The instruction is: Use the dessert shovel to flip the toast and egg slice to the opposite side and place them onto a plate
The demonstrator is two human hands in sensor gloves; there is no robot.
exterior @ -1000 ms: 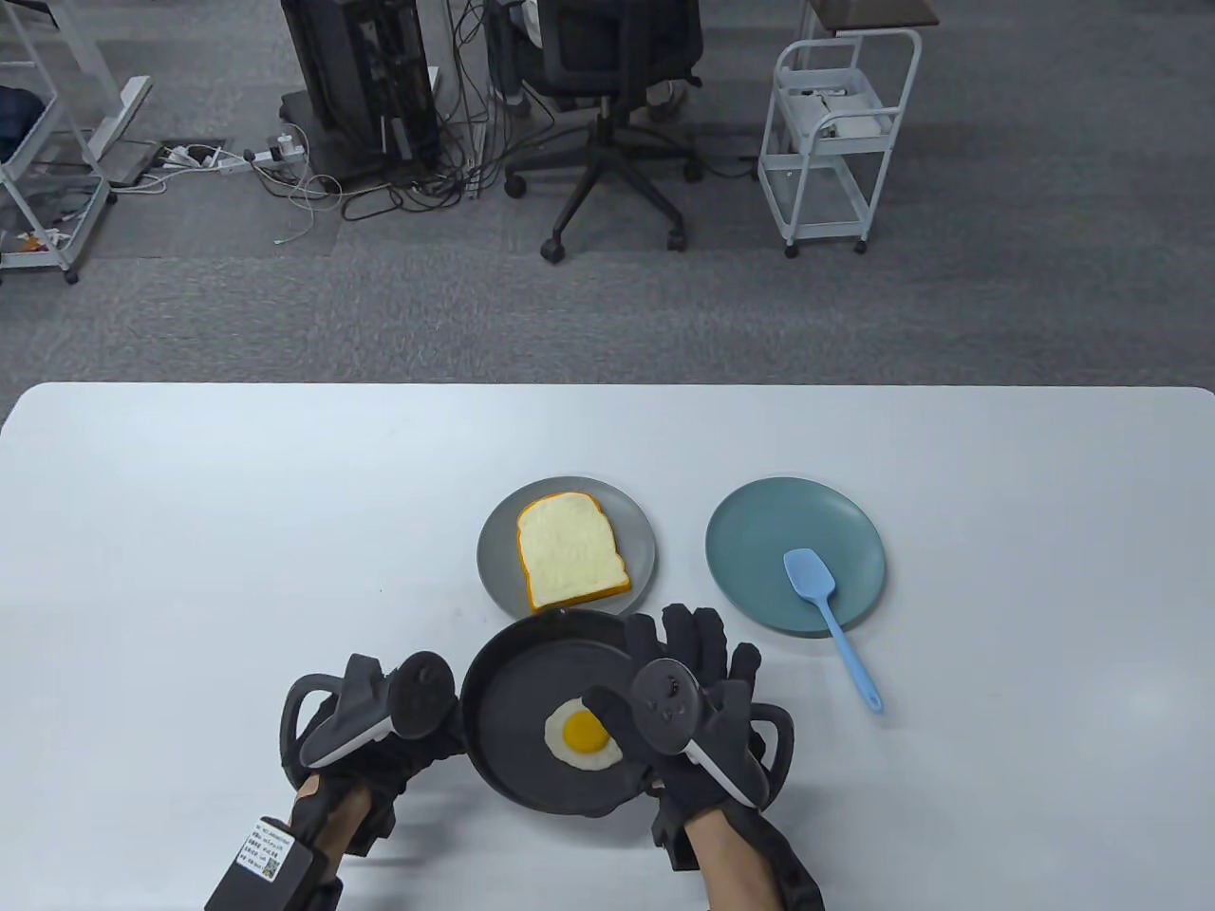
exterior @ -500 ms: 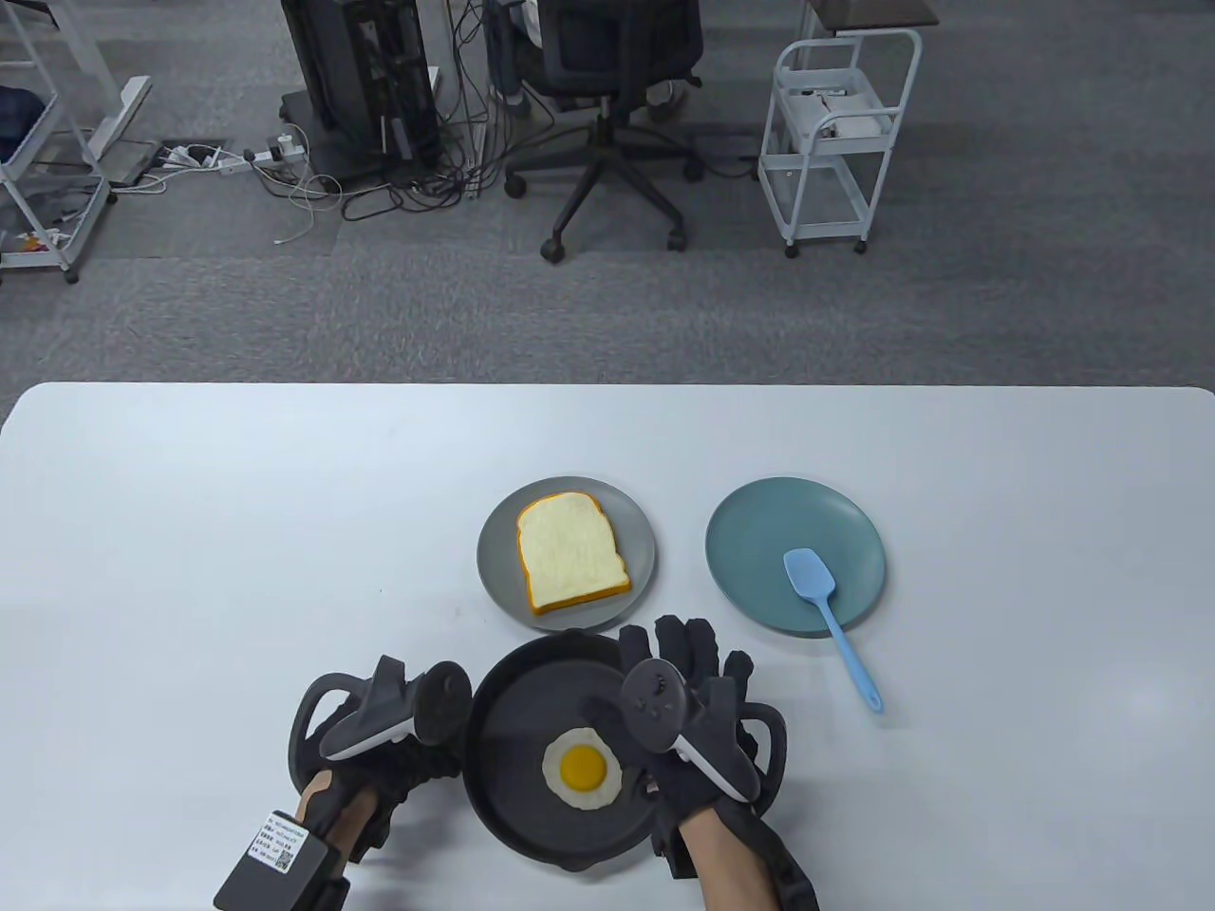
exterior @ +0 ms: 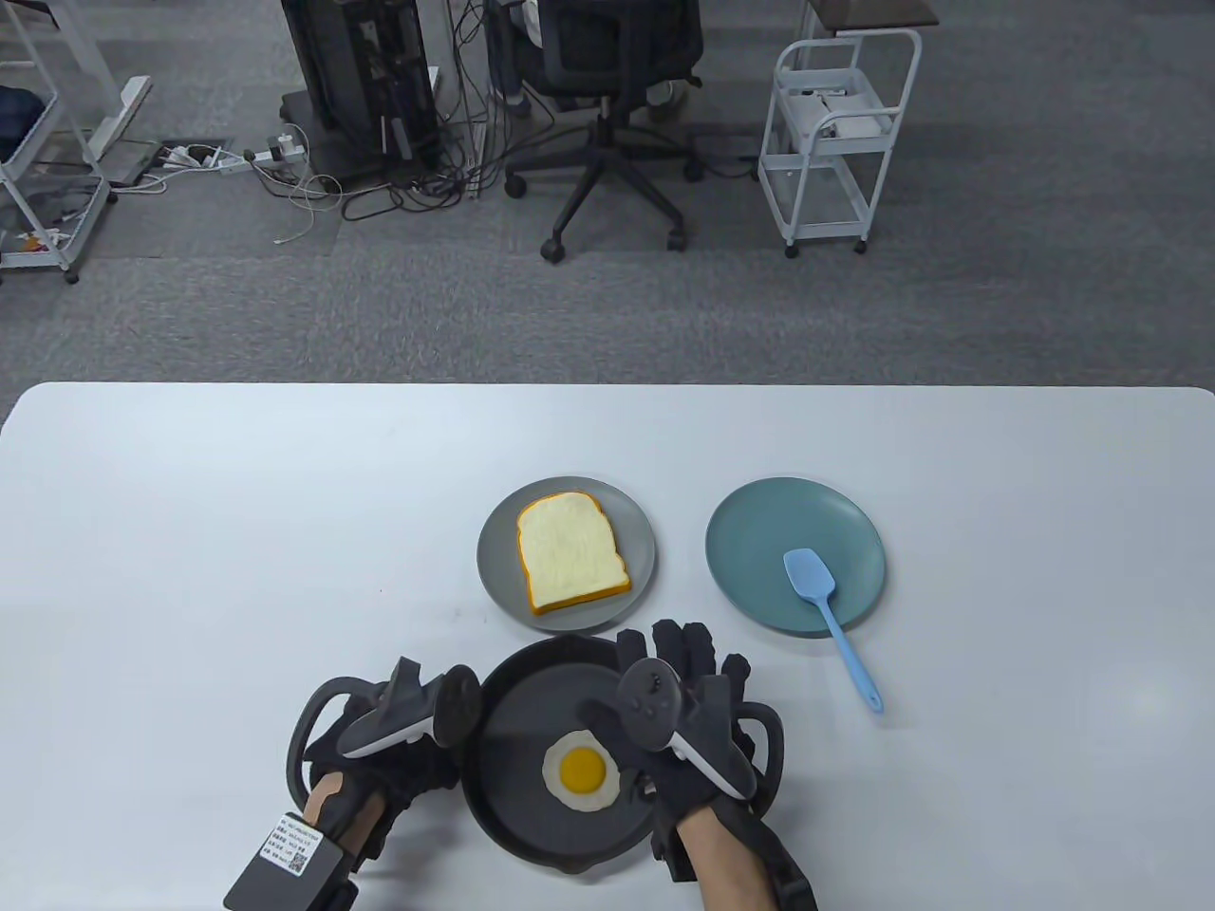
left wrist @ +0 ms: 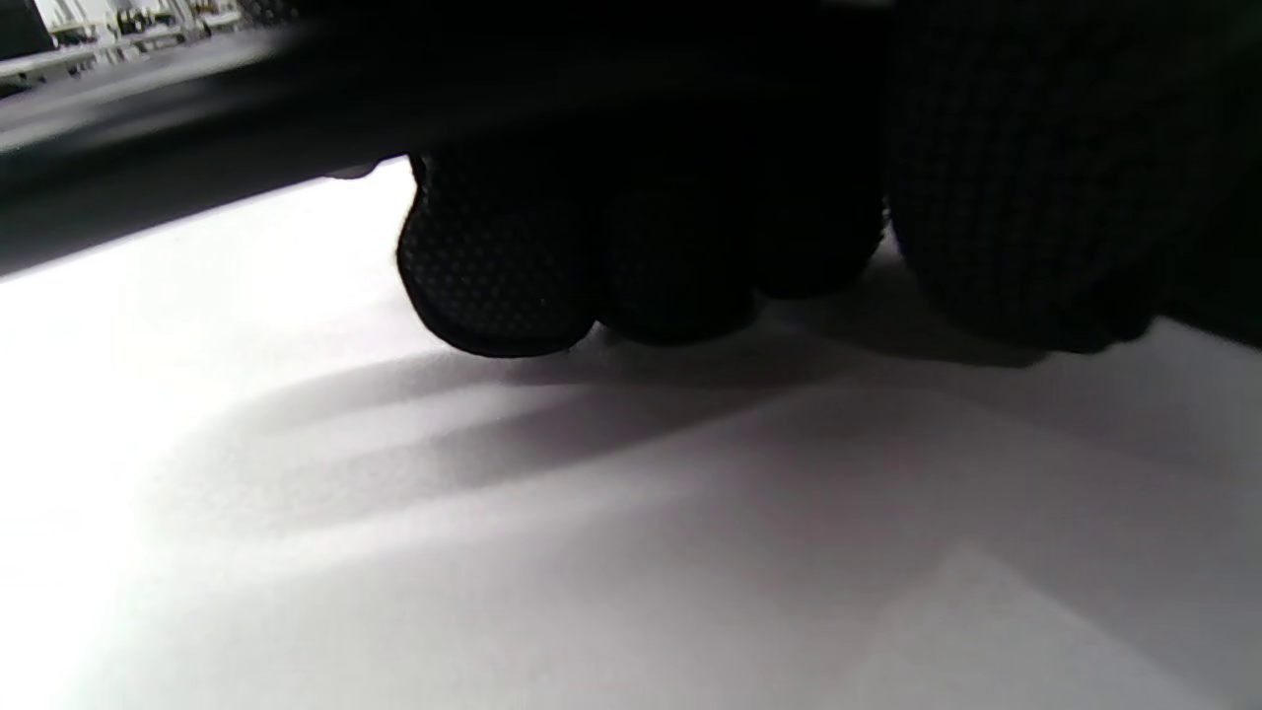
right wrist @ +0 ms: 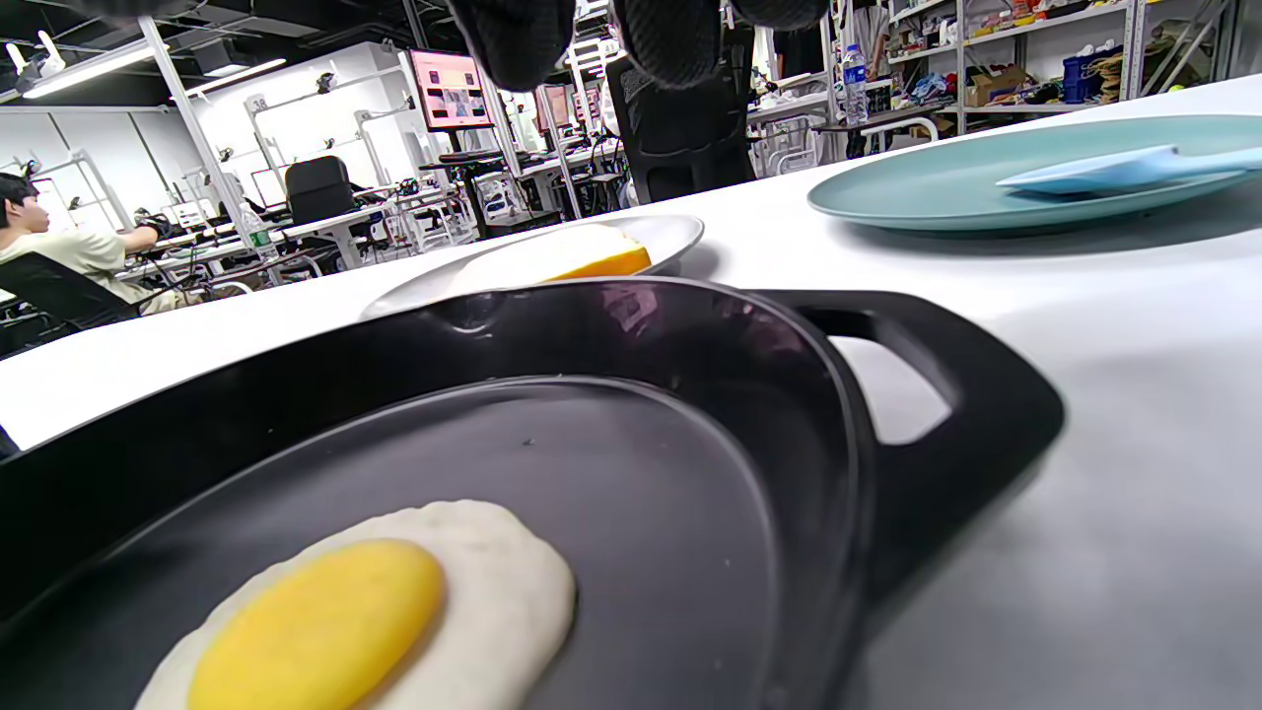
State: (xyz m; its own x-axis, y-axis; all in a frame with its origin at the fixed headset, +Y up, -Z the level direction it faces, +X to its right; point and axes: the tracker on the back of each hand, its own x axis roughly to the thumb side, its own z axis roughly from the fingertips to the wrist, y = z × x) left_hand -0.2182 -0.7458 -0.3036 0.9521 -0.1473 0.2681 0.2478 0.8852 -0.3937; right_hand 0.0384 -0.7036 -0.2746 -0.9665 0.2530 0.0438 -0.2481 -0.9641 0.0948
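Observation:
A black pan point(exterior: 527, 707) sits at the near table edge with a fried egg slice point(exterior: 581, 771) in it. My left hand point(exterior: 394, 764) is at the pan's left side; in the left wrist view its fingers point(left wrist: 493, 276) curl under a dark bar, apparently the pan's left handle. My right hand point(exterior: 679, 664) hovers over the pan's right rim with straight fingers point(right wrist: 670, 39), and the right handle point(right wrist: 946, 394) below is free. The toast point(exterior: 570, 555) lies on a grey plate point(exterior: 494, 555). A blue dessert shovel point(exterior: 821, 603) rests on a teal plate point(exterior: 759, 531).
The white table point(exterior: 237, 531) ends at a far edge, with carpet, an office chair point(exterior: 607, 123) and a white cart point(exterior: 835, 142) beyond. The shovel's handle sticks out over the teal plate's near rim.
The pan with the egg has slid a little toward me. My left hand moved right and nearer with it; my right hand drew back slightly.

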